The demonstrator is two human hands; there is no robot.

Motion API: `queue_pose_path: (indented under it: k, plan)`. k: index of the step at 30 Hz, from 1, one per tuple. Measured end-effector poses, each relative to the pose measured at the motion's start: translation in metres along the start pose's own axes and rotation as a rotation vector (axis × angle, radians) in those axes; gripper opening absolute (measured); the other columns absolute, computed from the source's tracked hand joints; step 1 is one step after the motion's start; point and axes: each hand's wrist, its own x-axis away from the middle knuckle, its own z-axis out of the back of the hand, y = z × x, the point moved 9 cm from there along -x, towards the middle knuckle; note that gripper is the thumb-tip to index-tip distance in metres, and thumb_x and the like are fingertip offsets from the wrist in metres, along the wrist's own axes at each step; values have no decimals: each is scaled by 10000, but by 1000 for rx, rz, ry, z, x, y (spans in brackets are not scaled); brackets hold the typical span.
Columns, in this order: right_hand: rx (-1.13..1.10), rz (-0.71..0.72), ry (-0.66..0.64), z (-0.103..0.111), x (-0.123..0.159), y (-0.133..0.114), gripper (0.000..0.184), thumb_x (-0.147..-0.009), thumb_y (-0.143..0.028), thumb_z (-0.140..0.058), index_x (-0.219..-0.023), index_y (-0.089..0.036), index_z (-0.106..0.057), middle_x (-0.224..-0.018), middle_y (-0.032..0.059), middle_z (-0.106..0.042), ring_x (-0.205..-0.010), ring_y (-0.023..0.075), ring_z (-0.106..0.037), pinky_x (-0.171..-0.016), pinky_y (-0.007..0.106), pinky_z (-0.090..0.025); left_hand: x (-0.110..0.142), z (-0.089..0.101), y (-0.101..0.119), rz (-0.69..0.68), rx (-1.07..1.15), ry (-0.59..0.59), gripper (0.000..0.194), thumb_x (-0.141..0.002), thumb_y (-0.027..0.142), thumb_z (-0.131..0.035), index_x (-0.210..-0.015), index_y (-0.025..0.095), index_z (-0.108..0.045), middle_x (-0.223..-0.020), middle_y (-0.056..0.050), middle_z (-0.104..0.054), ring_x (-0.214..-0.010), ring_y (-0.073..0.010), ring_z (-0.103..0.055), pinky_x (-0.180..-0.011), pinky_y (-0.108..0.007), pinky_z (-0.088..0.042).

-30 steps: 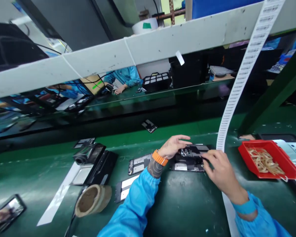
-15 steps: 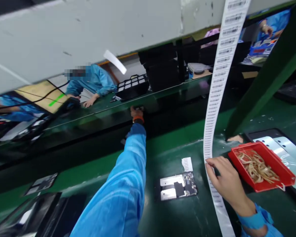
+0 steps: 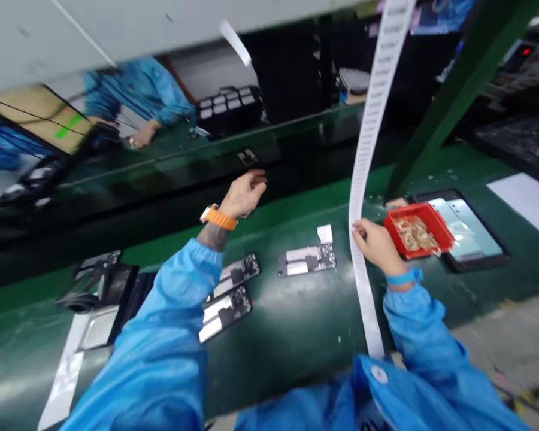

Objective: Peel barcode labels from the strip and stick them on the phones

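My left hand (image 3: 244,194) is in the air above the bench's far edge, empty, its fingers loosely extended. Just beyond it, a small opened phone (image 3: 247,157) lies on the dark strip behind the bench. My right hand (image 3: 374,240) pinches the edge of a long white strip of barcode labels (image 3: 369,137) that hangs from above and runs down over the bench. Between my hands lies an opened phone (image 3: 308,260) with its circuit board showing, a scrap of white paper (image 3: 324,234) at its top. Two more opened phones (image 3: 236,272) (image 3: 227,311) lie beside my left forearm, partly covered by the sleeve.
A red tray (image 3: 447,236) of tan bands stands right of my right hand, beside a black tray (image 3: 498,257) with pale phone covers. A green post (image 3: 449,114) rises behind. Dark parts (image 3: 103,287) lie at left. A co-worker in blue (image 3: 139,90) sits across.
My left hand has drawn back from the dark strip, leaving the small opened phone there. The view has shifted, uncovering two phones by my left sleeve. My right hand stays on the label strip.
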Motion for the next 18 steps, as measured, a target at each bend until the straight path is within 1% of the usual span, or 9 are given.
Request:
queue_pose_path:
  k: [2, 4, 5, 7, 9, 10, 12, 14, 18]
  plan:
    - [-40, -42, -106, -3, 8, 10, 184, -893, -197, -550, -1014, -176, -687, -894, 87, -754, -810, 240, -722, -792, 370, -574, 77, -45, 59, -234, 70, -187, 425, -982, 325, -515, -1380, 181, -552, -1237, -70, -718, -1145, -221, -681, -1060, -412, -525]
    - [-34, -35, -145, -4, 23, 17, 225, -880, -201, -567, -1056, -170, -704, -1024, 112, -763, -942, 268, -730, -905, 421, -581, 151, -91, 114, -442, 69, -298, 424, -994, 375, -493, -1357, 174, -582, -1339, -101, -676, -1254, -239, -636, -1124, -408, -486]
    - [-26, -16, -165, -5, 33, 19, 261, -876, -207, -573, -1095, -168, -709, -1118, 128, -755, -1048, 289, -716, -980, 456, -564, 179, -114, 134, -491, 63, -315, 434, -1002, 365, -473, -1374, 162, -570, -1379, -121, -650, -1310, -244, -600, -1162, -410, -455]
    - [-20, 33, -219, -10, 53, 22, 338, -892, -219, -559, -1194, -165, -700, -1304, 146, -699, -1253, 313, -637, -1106, 508, -498, 210, -157, 157, -516, 36, -326, 502, -1016, 359, -437, -1467, 145, -483, -1518, -157, -527, -1447, -247, -468, -1215, -424, -397]
    - [-30, 77, -276, -15, 72, 24, 412, -928, -245, -527, -1310, -164, -656, -1432, 145, -622, -1391, 306, -535, -1180, 524, -433, 216, -191, 162, -482, -9, -313, 537, -1005, 344, -449, -1492, 117, -449, -1565, -188, -459, -1500, -267, -389, -1249, -460, -339]
    - [-32, 94, -299, -16, 81, 24, 448, -942, -263, -519, -1368, -168, -620, -1474, 140, -588, -1430, 299, -494, -1202, 529, -407, 215, -203, 161, -468, -32, -310, 550, -996, 338, -464, -1491, 98, -448, -1571, -199, -448, -1510, -281, -367, -1260, -481, -310]
    - [-14, 122, -345, -17, 96, 23, 506, -953, -305, -536, -1444, -184, -556, -1525, 128, -538, -1475, 298, -436, -1232, 557, -350, 212, -217, 157, -464, -68, -318, 559, -984, 333, -492, -1472, 63, -467, -1562, -207, -456, -1514, -303, -354, -1274, -506, -263]
    - [42, 142, -383, -17, 108, 20, 533, -949, -344, -571, -1463, -208, -537, -1563, 115, -496, -1498, 312, -396, -1247, 595, -292, 211, -220, 154, -478, -84, -329, 560, -986, 334, -493, -1468, 51, -478, -1564, -202, -457, -1518, -312, -343, -1279, -511, -241]
    - [155, 166, -414, -16, 118, 10, 533, -957, -371, -585, -1468, -228, -536, -1602, 107, -443, -1523, 335, -342, -1249, 621, -245, 214, -211, 156, -490, -77, -314, 552, -1013, 324, -431, -1517, 99, -443, -1606, -162, -408, -1547, -304, -279, -1282, -547, -192]
